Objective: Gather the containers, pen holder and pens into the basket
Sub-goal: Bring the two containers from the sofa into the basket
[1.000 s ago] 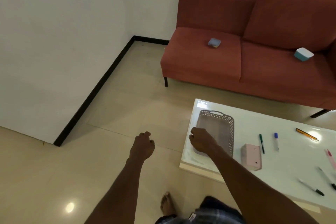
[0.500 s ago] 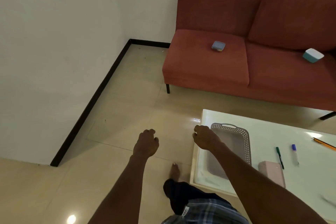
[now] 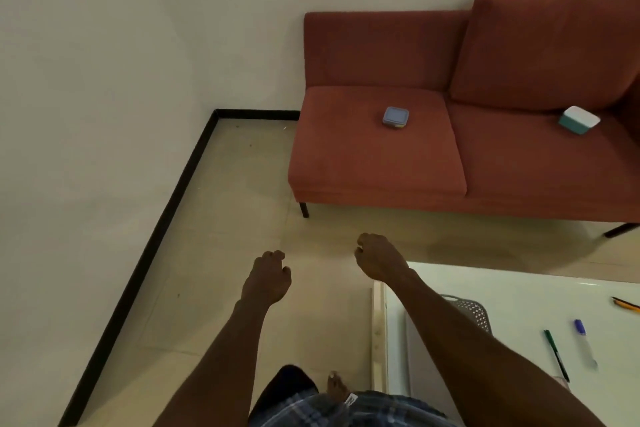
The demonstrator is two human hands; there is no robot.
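A: Hands first, please. What are they doing?

B: Both reach forward over the floor, well short of the red sofa (image 3: 467,135). The left hand (image 3: 268,279) is loosely curled and holds nothing. The right hand (image 3: 379,258) is also loosely curled and empty, just past the sofa-side corner of the white surface (image 3: 519,291). Judging by the pose, the person is walking toward the sofa to fetch something.

A: Where are the containers?

B: Two sit on the sofa seat. A small blue-lidded container (image 3: 396,117) rests on the cushion at the sofa's open end. A teal container with a white lid (image 3: 579,120) rests on the next cushion, by the backrest, tilted.

A: And the basket?

B: The grey perforated basket (image 3: 472,310) stays on the surface, nearer the person than the sofa. The right forearm covers most of it; only a rim corner shows.

A: Pens?

B: A green pen (image 3: 556,354) and a blue-capped marker (image 3: 584,340) lie beside the basket. A yellow pencil (image 3: 627,303) is cut off at the frame edge. No pen holder is visible.
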